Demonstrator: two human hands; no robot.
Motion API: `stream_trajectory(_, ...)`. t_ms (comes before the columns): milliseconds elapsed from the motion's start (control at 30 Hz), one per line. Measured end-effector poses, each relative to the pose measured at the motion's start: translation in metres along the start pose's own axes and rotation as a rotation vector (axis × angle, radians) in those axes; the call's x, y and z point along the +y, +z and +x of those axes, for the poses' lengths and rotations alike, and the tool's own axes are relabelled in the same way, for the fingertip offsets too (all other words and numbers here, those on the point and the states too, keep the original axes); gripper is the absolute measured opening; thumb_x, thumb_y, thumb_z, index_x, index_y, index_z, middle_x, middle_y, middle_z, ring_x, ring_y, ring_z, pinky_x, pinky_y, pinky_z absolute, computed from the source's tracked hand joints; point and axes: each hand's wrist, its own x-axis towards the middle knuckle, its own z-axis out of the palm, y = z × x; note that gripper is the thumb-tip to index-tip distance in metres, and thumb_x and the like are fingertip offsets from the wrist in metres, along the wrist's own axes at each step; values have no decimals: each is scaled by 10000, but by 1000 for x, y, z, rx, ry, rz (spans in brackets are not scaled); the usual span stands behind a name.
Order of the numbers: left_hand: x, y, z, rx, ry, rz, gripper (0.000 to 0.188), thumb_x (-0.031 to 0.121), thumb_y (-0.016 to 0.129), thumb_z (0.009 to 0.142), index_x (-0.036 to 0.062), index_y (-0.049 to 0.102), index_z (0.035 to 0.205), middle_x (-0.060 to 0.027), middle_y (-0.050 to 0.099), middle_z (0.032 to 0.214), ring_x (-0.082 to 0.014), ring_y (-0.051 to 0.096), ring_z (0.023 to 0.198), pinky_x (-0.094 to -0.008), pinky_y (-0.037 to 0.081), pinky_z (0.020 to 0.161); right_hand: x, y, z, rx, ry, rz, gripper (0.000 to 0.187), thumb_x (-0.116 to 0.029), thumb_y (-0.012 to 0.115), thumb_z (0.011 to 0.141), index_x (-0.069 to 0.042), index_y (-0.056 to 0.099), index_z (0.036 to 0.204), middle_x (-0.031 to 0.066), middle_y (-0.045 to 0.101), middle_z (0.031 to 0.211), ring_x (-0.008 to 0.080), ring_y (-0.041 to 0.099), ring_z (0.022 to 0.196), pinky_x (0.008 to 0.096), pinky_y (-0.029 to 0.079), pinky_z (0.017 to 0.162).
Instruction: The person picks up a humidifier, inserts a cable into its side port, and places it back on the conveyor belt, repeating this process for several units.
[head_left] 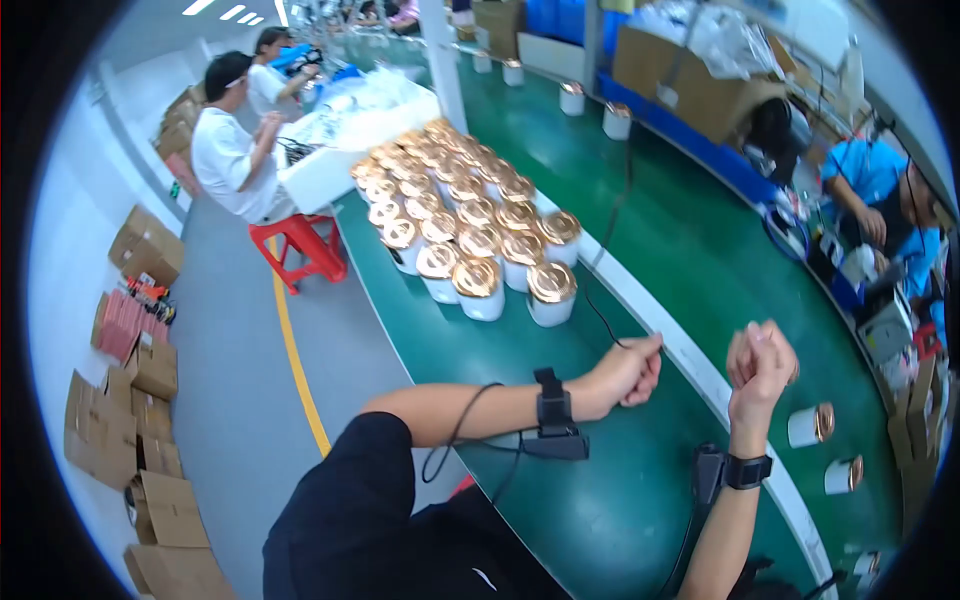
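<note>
My left hand (622, 378) is over the green worktop (545, 505), its fingers curled and thumb pressed against them. A thin black cable (603, 318) runs down to the back of this hand; whether the fingers pinch anything is hidden. My right hand (760, 368) is raised over the white rail (700, 372) with its fingers bent inward, and whatever they may hold does not show. Both wrists wear black straps with small devices. Beyond my left hand, white rounded containers (479, 290) with shiny copper-gold tops stand packed together in rows.
On the green strip past the rail, single containers (803, 427) of the same kind are spaced out. A white foam box (318, 180) with plastic bags adjoins the rows. Co-workers sit at left and right. A red stool (300, 245) and cardboard boxes (100, 430) line the aisle.
</note>
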Motion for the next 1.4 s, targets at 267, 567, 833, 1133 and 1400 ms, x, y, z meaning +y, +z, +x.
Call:
stream_trajectory(267,7,-1,-27,-71,35,-23,388,373,452,997,91,422,733,2,404,532,-108,381,403,-258,232,362,61,-12,-24,89,85,-89,429,-136,556,918,-112,309,568,-45,286,489,45,250,412,247,159,399)
stream_trajectory(567,-14,-6,-53,-203,-2,-19,348,337,494,975,86,431,742,-23,433,570,-154,444,462,-292,335,420,43,4,-61,-78,176,-166,456,-148,576,909,-121,324,529,-45,334,476,43,268,390,238,174,379)
stream_trajectory(833,-32,-5,-80,-252,-199,-14,322,316,505,971,69,473,768,-88,527,698,-225,560,629,-343,476,600,14,-2,-109,-37,278,-54,402,-181,578,915,-126,356,585,-58,290,482,48,249,363,238,161,358)
stream_trajectory(1133,-60,10,-118,-347,65,-149,354,364,523,965,27,553,858,-86,569,704,-217,611,654,-341,512,610,-2,-3,-115,-54,140,22,398,-200,552,937,-130,361,595,-58,287,478,50,232,352,252,150,345)
stream_trajectory(1400,-109,21,-145,-191,193,30,370,363,506,975,-3,557,961,-97,577,742,-232,652,696,-328,537,621,-6,-26,-170,-28,196,7,381,-215,552,939,-136,358,621,-59,274,479,49,222,346,249,133,335)
